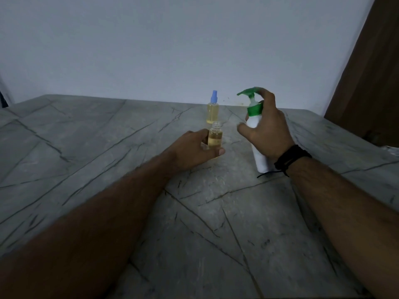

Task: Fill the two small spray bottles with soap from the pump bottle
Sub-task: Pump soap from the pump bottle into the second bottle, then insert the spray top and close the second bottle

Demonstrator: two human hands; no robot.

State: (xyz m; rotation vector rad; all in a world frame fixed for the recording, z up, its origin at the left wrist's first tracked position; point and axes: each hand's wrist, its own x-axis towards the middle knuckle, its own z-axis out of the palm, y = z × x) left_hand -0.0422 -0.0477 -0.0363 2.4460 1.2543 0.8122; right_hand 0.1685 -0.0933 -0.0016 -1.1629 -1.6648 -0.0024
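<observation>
Landmark: open spray bottle point(214, 137), uncapped, upright on the grey worktop point(90, 147), roughly two-thirds full of yellow soap.

Left hand point(192, 149) grips it, fingers curled behind, thumb in front at its base.

Capped spray bottle point(213, 111), blue top on, stands just behind it, apart; looks filled.

Pump bottle point(257, 134), white with green pump, is to its right, tilted, base near the worktop. Right hand point(266, 130) wraps the body, one finger on the pump head. Nozzle points left but sits above and right of the open neck, not over it.

Risks (judgement):
- Pressing now would drop soap onto the worktop or the left hand.
- Narrow neck: a small misalignment smears the rim.
- Cap for this bottle not in view.
</observation>
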